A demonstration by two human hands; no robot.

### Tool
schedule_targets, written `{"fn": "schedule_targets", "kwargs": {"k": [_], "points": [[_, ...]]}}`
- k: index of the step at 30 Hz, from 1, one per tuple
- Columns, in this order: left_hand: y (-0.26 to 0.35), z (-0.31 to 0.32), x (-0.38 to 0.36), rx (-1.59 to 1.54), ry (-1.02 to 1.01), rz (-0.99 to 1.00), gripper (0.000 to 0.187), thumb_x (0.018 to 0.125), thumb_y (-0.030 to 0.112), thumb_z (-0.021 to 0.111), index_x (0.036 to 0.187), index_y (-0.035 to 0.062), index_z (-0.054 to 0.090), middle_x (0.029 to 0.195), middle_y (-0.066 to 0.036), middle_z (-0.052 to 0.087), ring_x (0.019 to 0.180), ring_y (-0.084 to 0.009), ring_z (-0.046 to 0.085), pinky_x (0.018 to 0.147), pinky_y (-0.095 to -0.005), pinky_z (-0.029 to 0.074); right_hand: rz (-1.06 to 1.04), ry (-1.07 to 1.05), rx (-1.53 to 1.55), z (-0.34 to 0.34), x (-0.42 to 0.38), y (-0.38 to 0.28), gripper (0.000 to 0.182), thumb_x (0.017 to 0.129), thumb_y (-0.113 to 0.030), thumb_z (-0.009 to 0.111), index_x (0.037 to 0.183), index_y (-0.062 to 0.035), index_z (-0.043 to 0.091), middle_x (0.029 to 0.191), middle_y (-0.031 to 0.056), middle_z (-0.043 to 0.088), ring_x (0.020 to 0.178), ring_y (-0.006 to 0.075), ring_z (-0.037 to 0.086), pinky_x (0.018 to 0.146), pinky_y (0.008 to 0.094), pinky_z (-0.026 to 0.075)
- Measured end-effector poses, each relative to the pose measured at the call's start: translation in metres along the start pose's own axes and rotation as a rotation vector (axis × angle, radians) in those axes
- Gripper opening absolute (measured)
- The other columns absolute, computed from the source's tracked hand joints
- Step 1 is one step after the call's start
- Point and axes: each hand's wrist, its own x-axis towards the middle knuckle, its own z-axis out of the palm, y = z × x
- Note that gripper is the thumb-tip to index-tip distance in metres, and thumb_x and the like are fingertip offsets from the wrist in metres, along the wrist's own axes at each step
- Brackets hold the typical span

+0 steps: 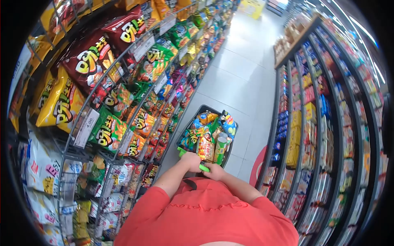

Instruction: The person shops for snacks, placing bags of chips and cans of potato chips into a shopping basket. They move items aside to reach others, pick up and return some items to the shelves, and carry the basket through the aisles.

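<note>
Both hands are on the green handle [204, 167] of a dark shopping cart [180, 130] in front of me. My left hand [190, 161] is wrapped round the handle on its left side, and a green end shows past it. Close beside it, my right hand [214, 171] closes round the right part. Inside the cart lie several snack bags, among them a blue and yellow bag [228, 124] at the far right and a cream and red bag [205, 147] near the handle. A green cylindrical can [221, 144] leans upright by that bag.
Wire shelves with bagged snacks run along the left, including maroon bags [92, 59] and a price tag [86, 128]. Packed shelves [293, 135] line the right side. Between them runs a tiled floor [242, 82], with a red floor marking [257, 167] and a yellow sign [251, 8] farther off.
</note>
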Motion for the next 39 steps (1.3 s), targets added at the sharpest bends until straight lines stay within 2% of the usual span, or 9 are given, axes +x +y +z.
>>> {"fn": "schedule_targets", "kwargs": {"k": [5,8,12,24,34,35,36,38,39], "points": [[0.0,0.01,-0.005,-0.008,0.119,-0.021,0.048,0.073,0.049,0.066,0.092,0.0059,0.076,0.098,-0.018,0.073,0.092,-0.0323,0.071,0.082,-0.0422,0.057,0.054,0.269,-0.073,0.021,-0.008,-0.015,0.031,0.081,-0.028,0.068,0.102,-0.006,0.061,0.088,0.023,0.068,0.085,0.0427,0.066,0.076,0.0497,0.053],[-0.003,0.024,-0.007,-0.021,0.085,0.04,0.045,0.073,0.045,0.066,0.093,0.0058,0.076,0.098,-0.018,0.073,0.091,-0.0324,0.071,0.082,-0.0425,0.057,0.12,0.168,-0.06,0.031,-0.012,-0.012,0.028,0.079,-0.024,0.069,0.099,-0.0058,0.062,0.089,0.0227,0.068,0.085,0.0425,0.066,0.076,0.0493,0.054],[0.001,0.043,-0.02,-0.086,0.13,-0.022,0.042,0.074,0.042,0.066,0.093,0.0059,0.076,0.1,-0.017,0.073,0.093,-0.0316,0.071,0.083,-0.0425,0.056,0.078,0.215,-0.101,0.048,-0.018,-0.016,0.026,0.075,-0.024,0.069,0.094,-0.0071,0.064,0.09,0.0232,0.067,0.087,0.0435,0.064,0.076,0.0511,0.052],[0.005,0.114,-0.051,-0.152,-0.064,-0.047,0.039,0.076,0.036,0.065,0.097,0.0058,0.075,0.101,-0.014,0.074,0.096,-0.0271,0.071,0.082,-0.0393,0.056,0.129,-0.304,-0.034,0.093,-0.041,-0.01,0.031,0.081,-0.033,0.072,0.093,-0.0068,0.061,0.085,0.0194,0.066,0.083,0.039,0.065,0.072,0.0453,0.05],[0.009,0.132,-0.059,-0.207,-0.045,-0.021,0.034,0.076,0.031,0.066,0.097,0.0066,0.076,0.1,-0.012,0.074,0.094,-0.0259,0.072,0.081,-0.0385,0.056,0.191,-0.385,-0.007,0.098,-0.049,-0.014,0.035,0.083,-0.036,0.072,0.101,-0.007,0.063,0.092,0.0184,0.069,0.087,0.0325,0.067,0.076,0.0412,0.05],[0.008,0.134,-0.059,-0.198,-0.041,-0.013,0.033,0.076,0.031,0.066,0.097,0.0068,0.075,0.1,-0.012,0.074,0.094,-0.0257,0.072,0.081,-0.0386,0.056,0.136,-0.354,0.03,0.101,-0.049,-0.009,0.038,0.08,-0.041,0.071,0.098,-0.0081,0.063,0.088,0.0199,0.068,0.083,0.037,0.066,0.072,0.0437,0.05],[0.009,0.136,-0.06,-0.199,-0.031,-0.009,0.033,0.076,0.03,0.067,0.098,0.0071,0.075,0.1,-0.011,0.074,0.094,-0.0255,0.072,0.08,-0.0386,0.056,0.138,-0.371,0.029,0.1,-0.049,-0.006,0.038,0.081,-0.037,0.072,0.102,-0.0068,0.064,0.09,0.0178,0.068,0.087,0.0313,0.066,0.076,0.0402,0.05],[0.008,0.137,-0.064,-0.22,-0.038,0.011,0.031,0.077,0.029,0.068,0.101,0.0111,0.075,0.104,-0.01,0.073,0.095,-0.024,0.072,0.081,-0.0387,0.057,0.12,-0.378,0.404,0.112,-0.044,0.017,0.037,0.086,-0.031,0.069,0.11,-0.0042,0.063,0.1,0.0123,0.068,0.095,0.0227,0.064,0.083,0.0363,0.049],[0.009,0.142,-0.063,-0.244,-0.027,0.012,0.03,0.077,0.03,0.068,0.097,0.0092,0.076,0.1,-0.011,0.074,0.094,-0.0247,0.072,0.08,-0.0389,0.057,0.128,-0.423,0.372,0.106,-0.045,0.014,0.037,0.086,-0.031,0.069,0.11,-0.0042,0.063,0.1,0.0123,0.068,0.095,0.0227,0.064,0.083,0.0363,0.049]]}}
